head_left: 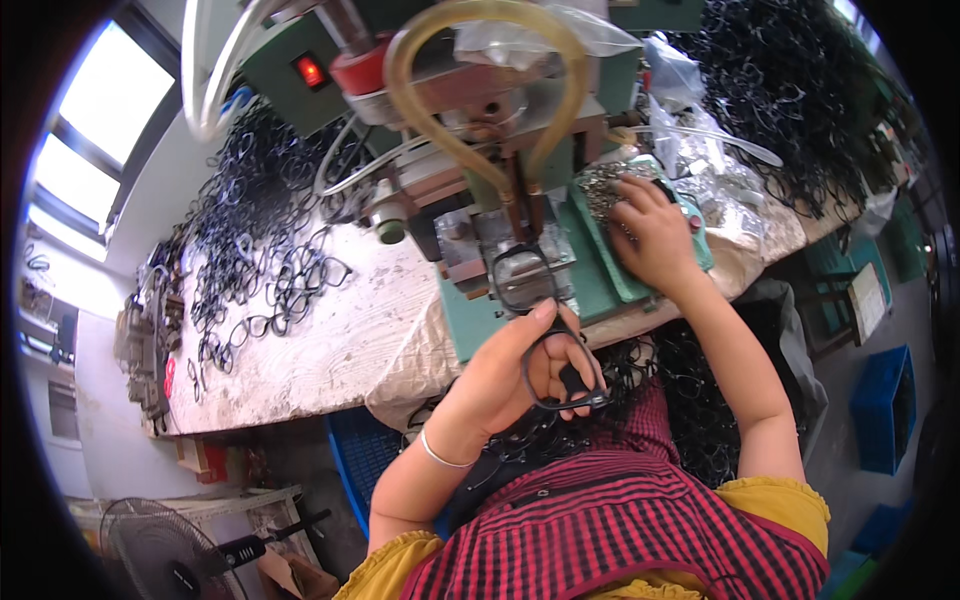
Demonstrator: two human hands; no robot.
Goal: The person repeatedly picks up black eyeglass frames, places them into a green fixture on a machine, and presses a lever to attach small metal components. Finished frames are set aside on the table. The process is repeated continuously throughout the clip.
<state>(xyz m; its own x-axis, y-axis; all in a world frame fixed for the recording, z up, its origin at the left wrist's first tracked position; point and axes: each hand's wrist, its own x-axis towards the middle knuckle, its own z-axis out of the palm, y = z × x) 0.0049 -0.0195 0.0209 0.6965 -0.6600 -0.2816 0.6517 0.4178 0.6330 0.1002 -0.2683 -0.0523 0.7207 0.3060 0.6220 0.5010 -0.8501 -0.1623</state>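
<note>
So the left hand (520, 365) is pinching a black eyeglass frame (535, 300), thumb on top, with the frame's upper part pushed up against the metal fixture (500, 245) of a green bench machine (470, 130) at about 12 o'clock. The right hand (655, 235) is off at 2 o'clock from the left, fingers curled down into a pile of small metal parts (605, 185) on the machine's green base plate (600, 270). A yellowish hose (480, 60) loops over the machine head, and a red lit switch (310, 70) sits at 11 o'clock. Loads more black frames (270, 250) are scattered on the white worktable (330, 340) at 9 o'clock, and another heap (790, 90) is at 1 o'clock. A floor fan (160, 550) is down at 7 o'clock.
</note>
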